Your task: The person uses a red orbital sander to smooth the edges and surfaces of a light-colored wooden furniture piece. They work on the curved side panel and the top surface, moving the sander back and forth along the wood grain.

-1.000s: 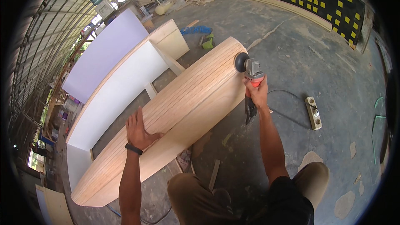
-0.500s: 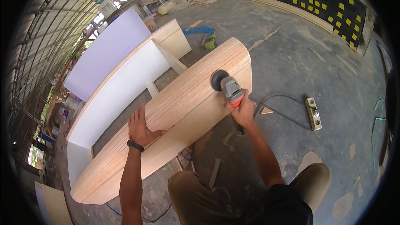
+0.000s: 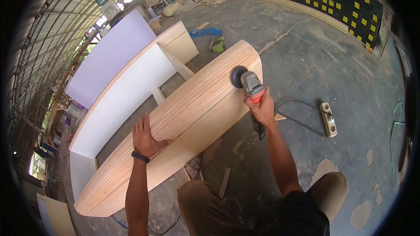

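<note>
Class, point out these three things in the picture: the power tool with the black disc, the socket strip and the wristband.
Power tool [image 3: 250,82]: head view, on its grey housing.
Socket strip [image 3: 328,125]: head view, on its pale casing.
Wristband [image 3: 140,156]: head view, on its dark strap.

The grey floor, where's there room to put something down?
Bare floor shows between the long pale beam and power strip, right of the wooden piece's far end. It's crowded near the right hand, with sander, cord and wood scrap close together.
</note>
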A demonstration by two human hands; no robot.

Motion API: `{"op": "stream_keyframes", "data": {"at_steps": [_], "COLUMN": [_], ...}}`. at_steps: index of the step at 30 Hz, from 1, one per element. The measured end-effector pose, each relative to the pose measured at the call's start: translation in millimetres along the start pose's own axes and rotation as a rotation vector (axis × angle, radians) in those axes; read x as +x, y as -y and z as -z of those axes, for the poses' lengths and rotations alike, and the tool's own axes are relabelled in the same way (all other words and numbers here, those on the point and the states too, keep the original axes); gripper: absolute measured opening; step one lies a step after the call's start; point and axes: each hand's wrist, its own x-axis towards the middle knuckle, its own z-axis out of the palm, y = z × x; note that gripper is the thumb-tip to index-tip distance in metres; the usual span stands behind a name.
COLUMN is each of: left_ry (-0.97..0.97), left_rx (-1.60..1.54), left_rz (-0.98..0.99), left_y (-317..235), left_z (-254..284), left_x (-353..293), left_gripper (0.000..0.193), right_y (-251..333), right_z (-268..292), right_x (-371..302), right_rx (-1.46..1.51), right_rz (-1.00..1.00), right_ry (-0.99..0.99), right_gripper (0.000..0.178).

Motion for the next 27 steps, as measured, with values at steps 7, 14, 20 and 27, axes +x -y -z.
{"op": "stream_keyframes", "data": {"at_steps": [7,14,20,27], "left_ry": [0.000,0.017,0.004,-0.020], "left_rx": [-0.001,-0.020,-0.006,-0.043], "left_rz": [0.004,0.020,0.006,0.002], "left_y": [1,2,-1,1], "left_z": [1,5,3,-2], "left_x": [2,0,0,0], "left_gripper": [0.142,0.140,0.139,0.137], "right_y": [-23,-11,40,84], "right_z": [31,7,-21,-42], "right_x": [77,44,-38,-75], "right_rx": [0.224,0.145,-0.070,-0.209], "right_rz": [-0.026,-0.010,0.023,0.163], "right_ry": [-0.194,-0.117,0.139,0.406], "right_gripper": [0.064,0.067,0.077,0.077]}}
